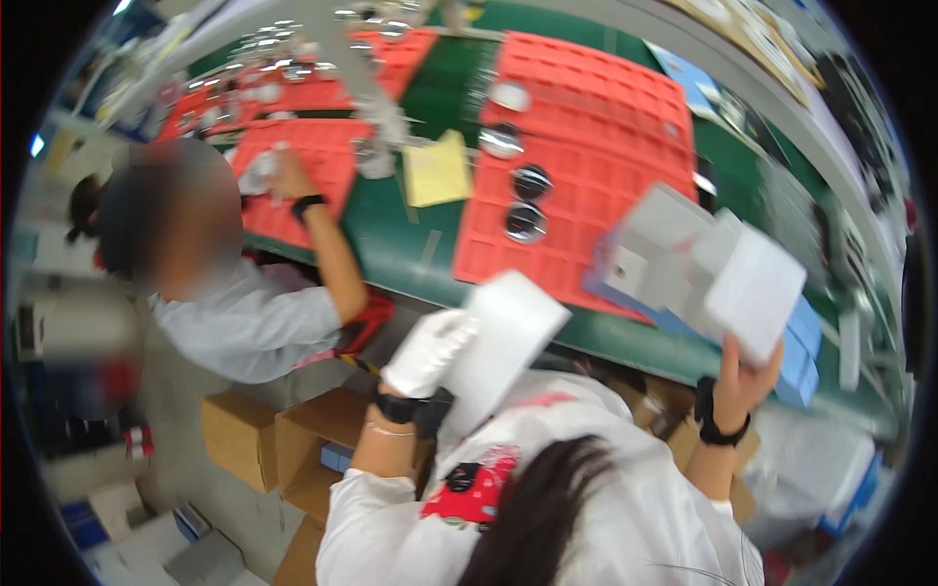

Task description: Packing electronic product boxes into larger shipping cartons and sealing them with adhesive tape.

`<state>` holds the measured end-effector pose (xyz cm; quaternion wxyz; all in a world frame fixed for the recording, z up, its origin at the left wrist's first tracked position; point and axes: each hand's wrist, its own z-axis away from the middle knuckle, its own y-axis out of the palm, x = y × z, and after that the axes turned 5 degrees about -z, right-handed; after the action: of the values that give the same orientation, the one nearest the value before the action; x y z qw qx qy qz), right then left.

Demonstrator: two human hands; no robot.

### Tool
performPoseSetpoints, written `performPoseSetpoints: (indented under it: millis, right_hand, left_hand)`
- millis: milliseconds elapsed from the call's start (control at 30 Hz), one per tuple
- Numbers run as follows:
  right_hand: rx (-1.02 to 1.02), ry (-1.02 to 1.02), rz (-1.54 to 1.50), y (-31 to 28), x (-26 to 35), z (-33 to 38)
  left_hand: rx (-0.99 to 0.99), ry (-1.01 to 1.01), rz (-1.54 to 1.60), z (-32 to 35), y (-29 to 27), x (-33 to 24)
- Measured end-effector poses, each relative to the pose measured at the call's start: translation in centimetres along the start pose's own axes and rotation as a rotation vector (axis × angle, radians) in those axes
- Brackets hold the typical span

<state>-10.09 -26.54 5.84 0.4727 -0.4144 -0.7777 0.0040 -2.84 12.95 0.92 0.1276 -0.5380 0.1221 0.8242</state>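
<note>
My left hand, in a white glove, is closed on the edge of a flat white rectangular piece, tilted in front of my body. My bare right hand grips the near edge of a white box-shaped piece from below. That piece is blurred, so I cannot tell whether it is a lid or a box. Just left of it, an open light-grey box stands at the bench edge, partly over a red compartment tray. Several round, shiny caps sit along the tray's left side.
A yellow paper lies on the green bench. At left, a co-worker's hand is over another red tray. Light-blue boxes are beyond my right hand. Open cardboard boxes stand below the bench at left.
</note>
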Motion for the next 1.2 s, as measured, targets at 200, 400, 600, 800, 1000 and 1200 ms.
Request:
performPoseSetpoints:
  millis: [200,400,600,800,1000,1200]
  right_hand:
    - [0.288,-0.321,0.557,0.5,-2.5,-0.3]
    - [0.282,-0.322,0.694,2.9,-3.4,-0.1]
    - [0.479,-0.148,0.702,3.7,-5.7,0.3]
    - [0.865,0.1,0.633,3.8,-8.4,-2.4]
    - [1.025,0.271,0.448,4.8,-13.9,-3.7]
    - [1.48,0.481,0.55,8.8,-16.9,-6.5]
  left_hand:
    - [-0.083,-0.016,-0.035,0.4,-0.5,1.8]
    - [-0.143,0.16,-0.34,-0.9,0.6,2.2]
    - [-0.093,0.054,-0.576,-1.0,0.7,1.3]
    - [-0.037,0.03,-0.392,-1.2,1.2,0.8]
    - [0.001,0.021,-0.252,-1.3,1.1,0.9]
    - [0.092,-0.025,-0.254,-1.0,1.5,-0.2]
